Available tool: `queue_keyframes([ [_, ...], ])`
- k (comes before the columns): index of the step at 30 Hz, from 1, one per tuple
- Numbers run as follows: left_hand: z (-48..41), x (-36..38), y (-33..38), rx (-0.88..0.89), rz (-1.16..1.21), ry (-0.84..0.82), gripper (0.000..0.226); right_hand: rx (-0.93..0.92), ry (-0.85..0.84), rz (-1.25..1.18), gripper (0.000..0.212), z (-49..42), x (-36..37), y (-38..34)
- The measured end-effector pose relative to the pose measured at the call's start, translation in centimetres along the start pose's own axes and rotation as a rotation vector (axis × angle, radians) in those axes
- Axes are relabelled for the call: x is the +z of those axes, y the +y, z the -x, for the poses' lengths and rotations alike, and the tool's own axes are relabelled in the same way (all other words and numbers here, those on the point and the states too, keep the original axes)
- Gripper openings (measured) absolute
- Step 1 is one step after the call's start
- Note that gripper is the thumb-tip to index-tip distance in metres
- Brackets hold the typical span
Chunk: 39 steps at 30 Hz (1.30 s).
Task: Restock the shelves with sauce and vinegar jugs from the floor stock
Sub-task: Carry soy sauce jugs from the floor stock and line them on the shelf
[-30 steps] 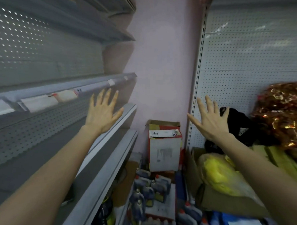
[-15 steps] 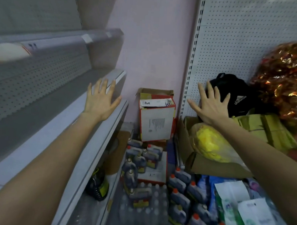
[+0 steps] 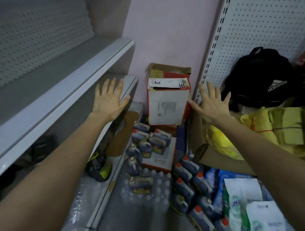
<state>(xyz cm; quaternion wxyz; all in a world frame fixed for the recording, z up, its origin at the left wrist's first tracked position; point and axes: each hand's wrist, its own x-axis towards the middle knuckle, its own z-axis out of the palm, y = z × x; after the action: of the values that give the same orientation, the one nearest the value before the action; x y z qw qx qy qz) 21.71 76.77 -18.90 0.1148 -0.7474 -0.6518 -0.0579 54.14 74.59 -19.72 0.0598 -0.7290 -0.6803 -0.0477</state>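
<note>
No grip is taken by either hand: the left hand point(image 3: 109, 99) and the right hand point(image 3: 212, 105) are held out with fingers spread straight, and nothing is grasped. The left hand is seen in front of the grey shelves point(image 3: 65, 86); the right hand is raised beside a black backpack point(image 3: 259, 76). The dark jugs point(image 3: 147, 143) are stood on the floor point(image 3: 134, 220) below, near a white carton point(image 3: 167, 107) and a wrapped pack of water bottles point(image 3: 149, 191).
</note>
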Motion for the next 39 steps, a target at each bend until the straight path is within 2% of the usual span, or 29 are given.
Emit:
queue_keyframes([
  [10,-5.3,5.9,-3.1,0.0,0.016,-0.111,0.066,-0.023,-0.096,0.02,0.08,-5.8,5.3,-3.6],
  [22,-15.1,16.1,-8.0,0.139,0.097,-0.2,0.066,0.06,-0.178,-0.027,0.079,-13.3,11.7,-10.0],
  [29,-15.8,22.9,-6.2,0.235,0.157,-0.318,0.064,0.112,-0.335,0.02,0.078,-13.5,17.9,-10.0],
  [39,-13.5,34.3,-6.3,0.202,0.156,-0.499,0.065,0.056,-0.522,-0.007,0.077,-14.4,29.3,-11.1],
])
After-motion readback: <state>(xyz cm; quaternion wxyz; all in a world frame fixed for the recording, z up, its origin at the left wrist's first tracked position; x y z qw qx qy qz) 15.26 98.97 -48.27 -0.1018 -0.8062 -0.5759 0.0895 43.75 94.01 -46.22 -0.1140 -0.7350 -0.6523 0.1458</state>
